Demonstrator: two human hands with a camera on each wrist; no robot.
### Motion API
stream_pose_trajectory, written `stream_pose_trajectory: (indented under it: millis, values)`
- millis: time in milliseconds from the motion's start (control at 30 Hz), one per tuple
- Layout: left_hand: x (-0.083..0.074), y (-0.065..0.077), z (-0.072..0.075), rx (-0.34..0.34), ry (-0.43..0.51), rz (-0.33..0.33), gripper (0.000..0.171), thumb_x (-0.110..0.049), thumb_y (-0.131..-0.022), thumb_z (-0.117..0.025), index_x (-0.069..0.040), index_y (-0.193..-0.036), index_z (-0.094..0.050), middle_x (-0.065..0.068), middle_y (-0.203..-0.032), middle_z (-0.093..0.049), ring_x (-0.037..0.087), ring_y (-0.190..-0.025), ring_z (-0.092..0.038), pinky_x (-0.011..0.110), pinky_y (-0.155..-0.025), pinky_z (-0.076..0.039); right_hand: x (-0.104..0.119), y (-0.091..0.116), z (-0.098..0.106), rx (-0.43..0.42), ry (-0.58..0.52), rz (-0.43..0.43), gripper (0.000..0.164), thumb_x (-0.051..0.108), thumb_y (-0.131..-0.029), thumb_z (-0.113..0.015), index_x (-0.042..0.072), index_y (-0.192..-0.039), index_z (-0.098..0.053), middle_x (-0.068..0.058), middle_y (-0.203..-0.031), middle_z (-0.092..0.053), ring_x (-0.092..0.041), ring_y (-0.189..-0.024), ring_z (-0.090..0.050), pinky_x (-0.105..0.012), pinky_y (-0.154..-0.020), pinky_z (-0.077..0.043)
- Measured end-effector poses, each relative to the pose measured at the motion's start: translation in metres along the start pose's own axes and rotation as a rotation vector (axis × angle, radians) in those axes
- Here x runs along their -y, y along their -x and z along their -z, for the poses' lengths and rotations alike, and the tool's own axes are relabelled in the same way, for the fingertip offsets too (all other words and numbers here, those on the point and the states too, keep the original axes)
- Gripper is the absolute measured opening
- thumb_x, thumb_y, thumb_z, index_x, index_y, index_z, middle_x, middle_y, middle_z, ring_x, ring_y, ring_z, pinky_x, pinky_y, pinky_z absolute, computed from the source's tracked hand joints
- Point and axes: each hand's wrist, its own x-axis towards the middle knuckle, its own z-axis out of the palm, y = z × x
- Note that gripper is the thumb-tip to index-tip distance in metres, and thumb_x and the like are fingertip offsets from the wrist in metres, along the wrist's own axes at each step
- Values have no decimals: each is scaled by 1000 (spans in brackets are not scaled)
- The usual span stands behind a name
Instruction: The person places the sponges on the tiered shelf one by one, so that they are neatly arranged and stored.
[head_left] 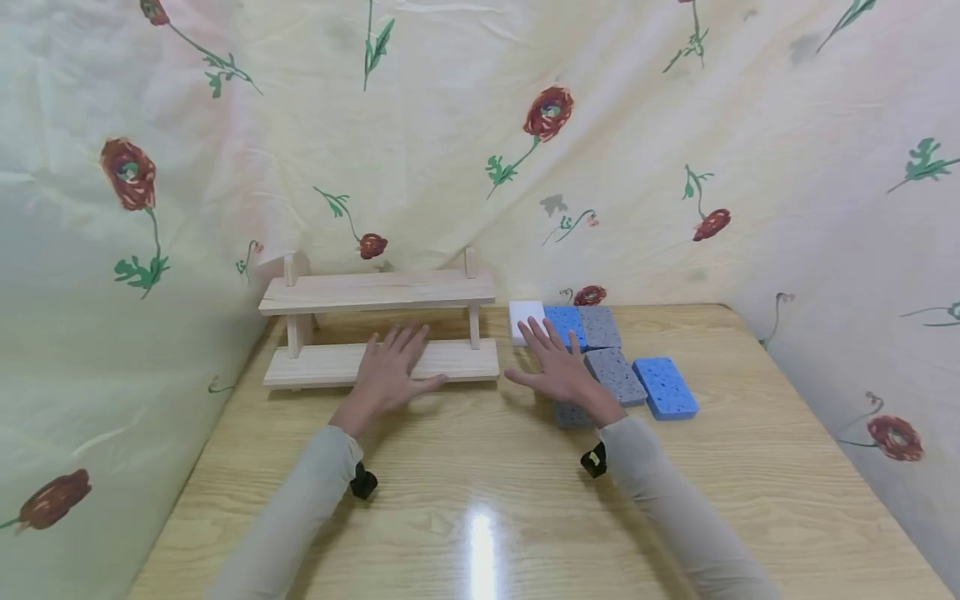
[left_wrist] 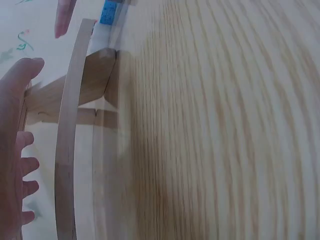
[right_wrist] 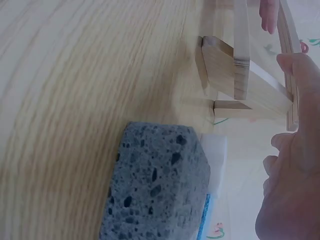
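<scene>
My left hand (head_left: pixel 386 375), fingers spread and holding nothing, overlaps the lower board of a two-tier wooden shelf (head_left: pixel 375 292) in the head view. To its right, my right hand (head_left: pixel 558 371) is also spread and holds nothing, above a group of sponges. Around that hand are a white block (head_left: pixel 525 318), a blue sponge (head_left: pixel 566 321) and a grey sponge (head_left: pixel 600 327) at the back. Another grey sponge (head_left: pixel 618 377) lies nearer, and a third grey sponge (head_left: pixel 572 415) is partly hidden beneath the right wrist; it looms large in the right wrist view.
A second blue sponge (head_left: pixel 666 389) lies at the right end of the group. Everything stands on a wood-grain table (head_left: pixel 450 467), with floral cloth (head_left: pixel 450 125) hanging behind it and at both sides. Each wrist carries a small black camera (head_left: pixel 364 482).
</scene>
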Motion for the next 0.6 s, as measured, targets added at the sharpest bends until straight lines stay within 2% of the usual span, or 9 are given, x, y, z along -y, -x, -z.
stream_pose_trajectory:
  millis: [200,333,600]
  values:
    - [14,5,2,-44,7,5,101,-83,-89,-42,-26,-166,-10,7,-172,-17,34,-159,-15,62,-127,-6,-1,2,5,-15,2,18,97,69,-95,-53,22,-166,-7,-6,-174,-1,-33,-160,7,-69,-122,9]
    - [25,10,5,-80,2,8,102,-83,-88,-46,-25,-165,-14,7,-171,-21,34,-158,-19,62,-127,-7,2,5,10,-7,5,25,97,67,-95,-55,24,-166,-5,-2,-174,3,-31,-160,8,-68,-122,10]
    - [48,23,14,-144,5,-3,101,-78,-87,-55,-21,-164,-22,10,-168,-30,35,-154,-28,63,-125,-13,3,12,14,-26,31,58,99,63,-93,-60,23,-166,-6,-5,-174,0,-33,-160,6,-68,-122,12]
